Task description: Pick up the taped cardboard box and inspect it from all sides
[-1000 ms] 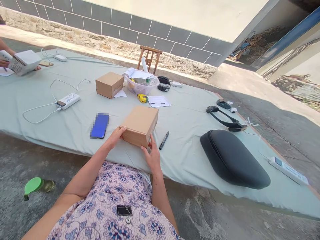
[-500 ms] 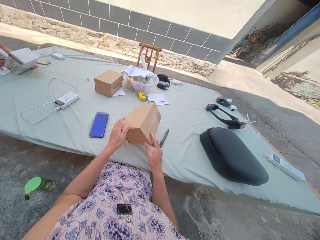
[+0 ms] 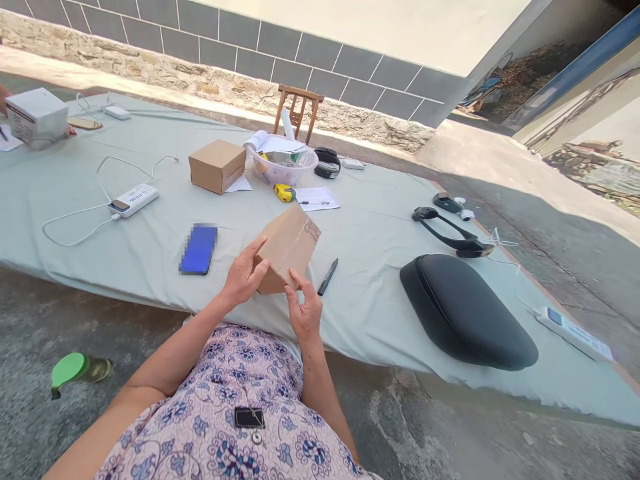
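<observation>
Between my hands is a brown cardboard box (image 3: 286,250), tilted, with dark scribbled marks near its far right corner. My left hand (image 3: 245,273) grips its left side, thumb and fingers on the near left corner. At the near right edge, my right hand (image 3: 305,303) pinches the cardboard with thumb and fingers. Fingertips under the box are hidden. A black marker pen (image 3: 328,277) lies on the cloth just right of the box. Left of my left hand lies a phone (image 3: 199,250) with a blue screen.
A second cardboard box (image 3: 217,167), a plastic basket (image 3: 285,175) and a yellow tape measure (image 3: 285,193) stand farther back on the cloth-covered table. To the right are a black cushion-like case (image 3: 467,310) and a black headset (image 3: 450,233). Another person holds a white box (image 3: 37,118) at far left.
My hands have turned the cardboard box, bringing its taped, marked face upward. My left hand has shifted right. At far left, the other person's white box has turned and moved slightly left.
</observation>
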Tool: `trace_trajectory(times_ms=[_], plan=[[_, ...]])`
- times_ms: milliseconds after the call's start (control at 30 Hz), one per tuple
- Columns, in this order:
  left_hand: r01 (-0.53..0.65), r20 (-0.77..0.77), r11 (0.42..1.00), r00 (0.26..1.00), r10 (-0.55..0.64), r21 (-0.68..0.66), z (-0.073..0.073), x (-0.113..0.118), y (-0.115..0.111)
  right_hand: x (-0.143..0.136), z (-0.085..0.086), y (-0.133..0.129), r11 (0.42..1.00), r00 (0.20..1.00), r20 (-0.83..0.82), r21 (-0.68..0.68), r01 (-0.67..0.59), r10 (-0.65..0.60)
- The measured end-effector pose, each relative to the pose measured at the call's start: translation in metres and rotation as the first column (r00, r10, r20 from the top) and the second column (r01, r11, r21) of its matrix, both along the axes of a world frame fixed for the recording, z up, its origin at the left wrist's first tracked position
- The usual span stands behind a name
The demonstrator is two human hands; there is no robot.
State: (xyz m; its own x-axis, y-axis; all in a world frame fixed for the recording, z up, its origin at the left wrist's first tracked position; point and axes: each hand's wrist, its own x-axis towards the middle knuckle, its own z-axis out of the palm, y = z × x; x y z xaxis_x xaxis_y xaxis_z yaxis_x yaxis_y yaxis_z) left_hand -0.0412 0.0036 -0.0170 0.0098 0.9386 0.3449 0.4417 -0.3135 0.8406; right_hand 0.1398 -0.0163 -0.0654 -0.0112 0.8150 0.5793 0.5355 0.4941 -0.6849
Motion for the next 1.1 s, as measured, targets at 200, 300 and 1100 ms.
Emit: trace_trajectory(times_ms=[200, 300, 1100], plan=[[-0.165, 0.094, 0.979, 0.98, 0.177, -0.12, -0.005, -0.01, 0.004, -0.018, 0.009, -0.006, 0.981, 0.981, 0.074, 0.068, -0.184, 0.179], [-0.287, 0.078, 0.958, 0.955, 0.287, -0.009, -0.011, -0.012, 0.008, -0.027, 0.008, -0.006, 0.966, 0.969, 0.087, 0.091, -0.241, 0.233], [-0.025, -0.233, 0.999, 0.972, 0.013, -0.047, -0.002, -0.013, -0.003, 0.0, 0.013, 0.055, 0.971, 0.962, 0.136, 0.086, 0.225, -0.235]])
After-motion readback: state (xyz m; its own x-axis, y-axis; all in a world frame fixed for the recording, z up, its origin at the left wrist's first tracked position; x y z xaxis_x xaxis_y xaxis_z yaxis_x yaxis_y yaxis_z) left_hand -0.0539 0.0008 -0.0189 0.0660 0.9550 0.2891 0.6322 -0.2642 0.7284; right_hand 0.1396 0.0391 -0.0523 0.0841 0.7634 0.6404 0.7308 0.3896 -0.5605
